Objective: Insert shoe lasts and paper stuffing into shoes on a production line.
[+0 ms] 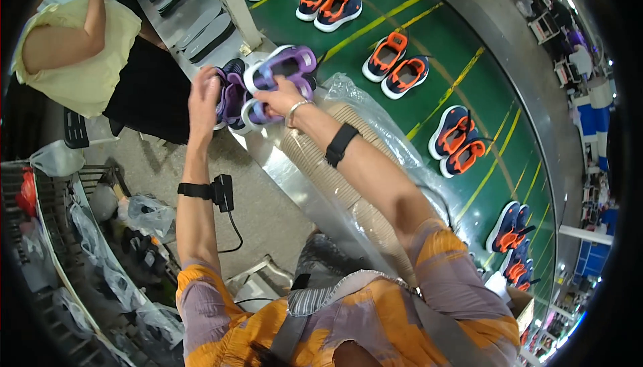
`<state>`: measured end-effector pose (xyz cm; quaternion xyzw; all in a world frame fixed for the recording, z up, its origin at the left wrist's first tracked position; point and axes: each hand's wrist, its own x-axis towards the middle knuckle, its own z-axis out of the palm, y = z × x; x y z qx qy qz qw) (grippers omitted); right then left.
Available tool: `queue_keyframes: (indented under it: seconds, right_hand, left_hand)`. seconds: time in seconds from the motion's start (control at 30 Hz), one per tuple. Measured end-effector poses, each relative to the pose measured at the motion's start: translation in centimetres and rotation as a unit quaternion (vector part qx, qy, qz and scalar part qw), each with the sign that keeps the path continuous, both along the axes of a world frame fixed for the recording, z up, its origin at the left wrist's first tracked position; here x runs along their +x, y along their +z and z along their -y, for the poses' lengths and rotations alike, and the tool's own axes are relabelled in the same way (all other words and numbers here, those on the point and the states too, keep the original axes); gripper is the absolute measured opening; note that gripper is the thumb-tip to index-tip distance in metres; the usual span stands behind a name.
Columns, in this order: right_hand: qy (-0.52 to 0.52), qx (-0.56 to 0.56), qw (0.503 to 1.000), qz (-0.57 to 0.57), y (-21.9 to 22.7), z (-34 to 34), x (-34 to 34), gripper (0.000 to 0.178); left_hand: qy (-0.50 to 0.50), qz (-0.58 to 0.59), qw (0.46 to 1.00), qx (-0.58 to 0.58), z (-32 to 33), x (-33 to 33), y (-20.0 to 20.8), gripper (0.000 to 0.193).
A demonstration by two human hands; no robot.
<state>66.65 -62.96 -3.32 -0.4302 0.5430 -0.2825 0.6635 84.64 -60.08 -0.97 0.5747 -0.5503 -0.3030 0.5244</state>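
Note:
My right hand [284, 97] is closed on a purple-and-white shoe [281, 64], fingers hooked at its edge. Another purple-and-white shoe [256, 114] sits just under that hand; whether the hand also grips it, I cannot tell. Left of these, dark navy shoes with purple insides [231, 96] stand close together at the end of the metal ledge. Beside them is my left hand [203, 102], raised with its fingers stretched out and slightly blurred. Whether its fingertips touch the navy shoe, I cannot tell.
A stack of beige ribbed sheets [348, 173] under clear plastic [365, 109] lies beneath my right forearm. Pairs of navy-and-orange shoes [405, 65] line the green conveyor [429, 45]. Dark insoles [211, 39] lie ahead, near a co-worker in yellow [74, 59]. Wire racks [100, 260] stand left.

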Motion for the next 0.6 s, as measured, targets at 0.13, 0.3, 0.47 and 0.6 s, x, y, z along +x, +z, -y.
queue_keyframes:
  seconds: [0.13, 0.3, 0.47, 0.6]
  right_hand:
    - [0.094, -0.223, 0.956, -0.164, 4.3, 0.0, -1.4, 0.075]
    - [0.047, -0.413, 0.895, -0.162, 10.4, -7.1, -14.4, 0.056]
    - [-0.316, -0.289, 0.884, -0.189, 8.8, -22.5, -34.0, 0.023]
    - [-0.547, -0.199, 0.770, -0.261, 5.9, -39.5, -43.2, 0.016]
  left_hand:
    - [-0.167, 0.245, 0.952, 0.080, 0.7, -1.5, -2.9, 0.036]
    - [-0.179, 0.218, 0.948, 0.144, 0.3, 0.2, -3.4, 0.041]
    - [-0.163, 0.349, 0.923, -0.001, 2.6, -1.1, 0.6, 0.027]
    - [-0.253, 0.213, 0.942, -0.047, -2.9, -15.7, 7.9, 0.021]
